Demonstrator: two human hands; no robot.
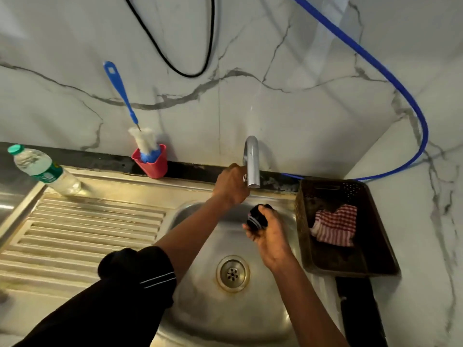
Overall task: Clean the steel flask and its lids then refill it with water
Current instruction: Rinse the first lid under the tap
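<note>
A person stands at a stainless-steel sink [273,319], both bare arms stretched over the round basin. The right hand [271,234] grasps a small black round flask lid with pale grey rings [255,217], fingers and thumb wrapped round its body. The lid hangs in the air over the far side of the basin, just below and in front of the outlet of the curved chrome tap [252,161]. Its short axis is tilted, with the ringed end turned left towards the other forearm and the plain black end up and away.

The left hand [231,184], at the end of a rolled black sleeve [136,269], is curled against the tap's left side. Whether its fingers grip a lever there cannot be told.

Below the lid the basin lies open down to the steel drain [233,273]. To the right, the wall of a brown perforated plastic basket [304,246] stands just beside the right hand, and a red-and-white checked cloth [335,225] lies inside.

To the left runs the ribbed steel drainboard [82,229], with a clear plastic bottle with a green cap and label [45,170] at its far corner. On the back ledge a red plastic cup [156,166] holds a blue-handled bottle brush with white bristles [120,91], well apart from both hands. A blue hose [400,83] and a black cable [175,63] loop across the marble-patterned wall [300,121].
</note>
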